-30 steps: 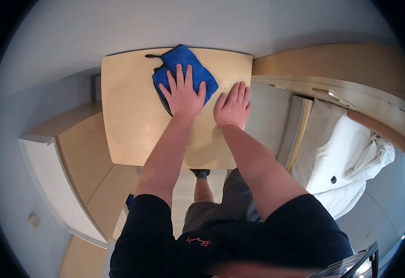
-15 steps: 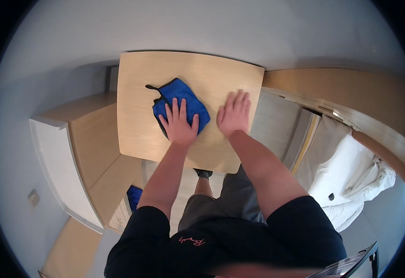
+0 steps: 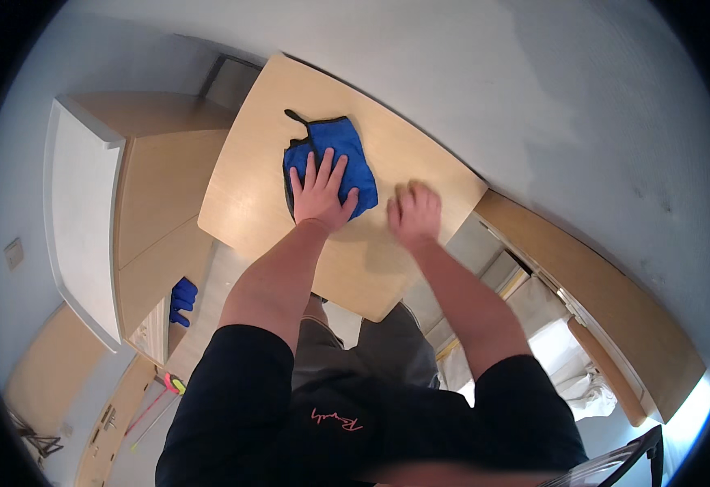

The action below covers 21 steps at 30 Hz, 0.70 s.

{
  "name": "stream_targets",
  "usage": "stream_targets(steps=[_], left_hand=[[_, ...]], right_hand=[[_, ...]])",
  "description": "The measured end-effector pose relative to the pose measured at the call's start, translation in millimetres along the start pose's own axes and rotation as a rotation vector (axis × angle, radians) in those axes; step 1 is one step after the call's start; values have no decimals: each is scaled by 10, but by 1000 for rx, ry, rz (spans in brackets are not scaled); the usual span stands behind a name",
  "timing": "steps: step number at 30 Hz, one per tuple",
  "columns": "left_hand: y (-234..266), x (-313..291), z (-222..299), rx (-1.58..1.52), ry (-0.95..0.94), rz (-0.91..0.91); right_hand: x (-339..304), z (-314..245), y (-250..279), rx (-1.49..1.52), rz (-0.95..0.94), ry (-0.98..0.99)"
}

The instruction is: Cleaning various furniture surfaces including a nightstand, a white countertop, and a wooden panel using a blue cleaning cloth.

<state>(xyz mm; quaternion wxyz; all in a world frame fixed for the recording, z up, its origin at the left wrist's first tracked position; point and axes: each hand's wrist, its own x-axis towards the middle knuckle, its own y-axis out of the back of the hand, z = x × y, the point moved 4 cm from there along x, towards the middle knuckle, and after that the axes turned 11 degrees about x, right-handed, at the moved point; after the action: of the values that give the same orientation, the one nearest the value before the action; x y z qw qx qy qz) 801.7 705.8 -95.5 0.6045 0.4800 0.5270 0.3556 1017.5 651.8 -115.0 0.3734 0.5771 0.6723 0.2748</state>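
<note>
A blue cloth with black edging and a small black hanging loop lies on the light wood tabletop. My left hand rests flat on the cloth with its fingers spread, pressing it against the table. To the right of the cloth, my right hand is over the bare wood, seemingly raised a little, with a shadow below it. Its fingers are loosely bent and slightly blurred, the thumb stands apart, and I see nothing in it.
A wooden cabinet with a white panel stands left of the table. Blue gloves or cloth show on its lower shelf. The wall runs along the table's far edge. A wooden bed frame with white bedding is at right.
My view has turned, so the table appears rotated clockwise. The right hand, flat on the table before, now has its fingers bent and seems lifted. The left hand stays on the cloth.
</note>
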Motion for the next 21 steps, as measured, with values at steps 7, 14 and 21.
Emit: stream_targets(steps=[7,14,21], left_hand=[[59,209,5,-41,-40,26],[117,519,41,-65,-15,72],[241,936,106,-62,8,170]], right_hand=[[263,6,116,-184,91,13],[274,48,138,-146,97,-42],[309,-29,193,-121,124,-46]])
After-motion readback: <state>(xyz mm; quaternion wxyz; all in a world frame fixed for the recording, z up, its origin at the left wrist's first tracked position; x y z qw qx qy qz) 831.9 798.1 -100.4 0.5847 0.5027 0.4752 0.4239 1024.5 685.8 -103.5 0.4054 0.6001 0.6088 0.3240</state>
